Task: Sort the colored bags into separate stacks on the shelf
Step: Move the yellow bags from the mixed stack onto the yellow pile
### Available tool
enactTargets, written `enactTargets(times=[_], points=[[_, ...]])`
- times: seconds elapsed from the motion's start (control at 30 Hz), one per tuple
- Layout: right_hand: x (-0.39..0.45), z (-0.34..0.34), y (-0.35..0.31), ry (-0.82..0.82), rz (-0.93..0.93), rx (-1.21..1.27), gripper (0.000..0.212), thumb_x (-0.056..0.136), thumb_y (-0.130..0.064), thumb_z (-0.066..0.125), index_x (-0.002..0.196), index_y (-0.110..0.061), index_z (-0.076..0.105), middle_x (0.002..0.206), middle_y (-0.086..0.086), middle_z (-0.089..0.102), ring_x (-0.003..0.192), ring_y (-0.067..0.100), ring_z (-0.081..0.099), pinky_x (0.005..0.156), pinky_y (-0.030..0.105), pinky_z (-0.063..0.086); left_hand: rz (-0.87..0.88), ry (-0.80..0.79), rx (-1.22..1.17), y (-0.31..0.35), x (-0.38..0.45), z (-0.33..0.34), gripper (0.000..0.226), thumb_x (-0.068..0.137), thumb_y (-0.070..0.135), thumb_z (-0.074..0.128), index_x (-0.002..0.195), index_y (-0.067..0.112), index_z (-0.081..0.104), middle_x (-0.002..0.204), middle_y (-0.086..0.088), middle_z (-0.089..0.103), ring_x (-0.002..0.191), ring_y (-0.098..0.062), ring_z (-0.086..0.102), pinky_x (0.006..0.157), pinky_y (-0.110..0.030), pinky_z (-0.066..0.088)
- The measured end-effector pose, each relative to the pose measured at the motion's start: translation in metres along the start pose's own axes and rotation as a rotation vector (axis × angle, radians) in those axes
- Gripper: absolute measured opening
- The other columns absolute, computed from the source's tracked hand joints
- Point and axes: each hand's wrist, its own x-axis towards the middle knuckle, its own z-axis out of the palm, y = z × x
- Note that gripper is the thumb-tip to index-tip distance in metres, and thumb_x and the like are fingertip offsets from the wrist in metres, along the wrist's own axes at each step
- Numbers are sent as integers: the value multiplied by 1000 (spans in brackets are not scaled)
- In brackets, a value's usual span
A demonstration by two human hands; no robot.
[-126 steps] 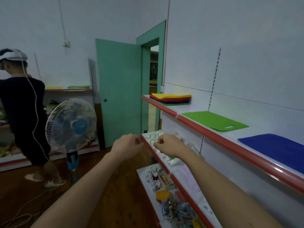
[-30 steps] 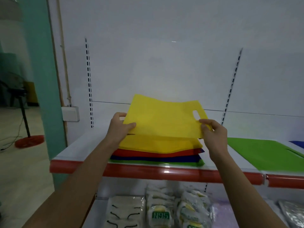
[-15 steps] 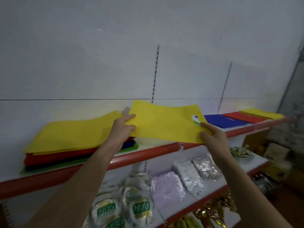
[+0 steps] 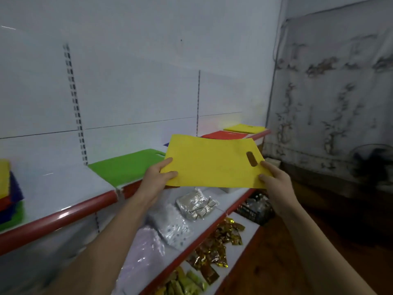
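Note:
I hold a flat yellow bag with a cut-out handle in the air in front of the top shelf. My left hand pinches its left edge and my right hand pinches its right edge near the handle hole. On the shelf lie a green bag, a sliver of a blue bag behind the held one, a red bag and a yellow bag at the far end. The mixed stack of yellow, red, blue and green bags sits at the far left.
Lower shelves hold packets: silver ones, a lilac one and gold wrappers. A dark basket stands on the wooden floor at the shelf's end. A stained wall closes the right side.
I have carried the yellow bag rightward along the shelf, away from the mixed stack. The stack is now at the left edge, and the far-end yellow bag is nearer.

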Motion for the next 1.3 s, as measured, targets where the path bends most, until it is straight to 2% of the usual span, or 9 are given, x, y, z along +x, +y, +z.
enactTargets(times=[0.13,0.27,0.37,0.57,0.73,0.9,1.07,1.2,1.3], points=[[44,-67,29,23,30,-33,51,98,-1,43,147,-13,44,142,3,41,99,17,55,88,40,48,-51,-106,-77,-11,30,86,70,79,-1,74,142,14,48,140,-7,52,117,-24,58,100,-44,50],[84,-121,52,47,59,-90,50,99,-2,43,148,-13,42,142,4,42,93,18,57,83,42,47,-61,-126,-119,-10,55,165,61,87,2,68,143,13,46,138,-1,49,101,-19,62,63,-27,58],[114,-152,67,64,57,-111,49,99,-2,44,147,-13,43,149,6,38,96,14,51,83,39,45,-38,-146,-118,-16,75,212,58,90,10,67,143,14,46,137,0,47,97,-19,63,53,-25,56],[183,-193,103,100,89,-100,49,100,-5,46,147,-15,44,148,2,38,115,18,46,84,33,42,-43,-193,-100,-43,133,285,65,83,4,73,142,16,48,142,-7,48,105,-26,63,62,-32,59],[258,-213,135,131,115,-132,48,99,-6,47,146,-16,45,141,0,40,120,23,48,94,44,48,-68,-227,-133,-67,198,349,65,85,2,71,143,16,46,142,-7,46,95,-22,62,56,-27,57],[338,-232,162,177,139,-111,49,96,-5,49,144,-17,48,141,1,43,121,26,51,98,50,50,-39,-271,-144,-86,277,410,65,85,4,72,143,18,48,144,-4,47,116,-22,58,86,-31,54],[411,-250,187,192,155,-107,50,96,-5,48,145,-19,48,144,1,41,122,25,48,99,51,49,-51,-288,-150,-94,341,471,64,84,2,72,142,19,49,141,-4,50,104,-23,64,74,-34,59],[473,-274,203,205,157,-97,49,97,-3,47,144,-16,48,141,0,42,102,15,54,79,34,53,-59,-306,-142,-97,383,520,65,85,2,70,144,17,47,139,-6,50,93,-25,66,57,-30,57],[525,-293,218,187,138,-82,50,97,-1,47,144,-14,48,133,-3,45,98,15,53,68,21,46,-66,-277,-146,-102,415,557,64,86,1,69,144,15,46,141,-9,49,89,-25,65,56,-32,56]])
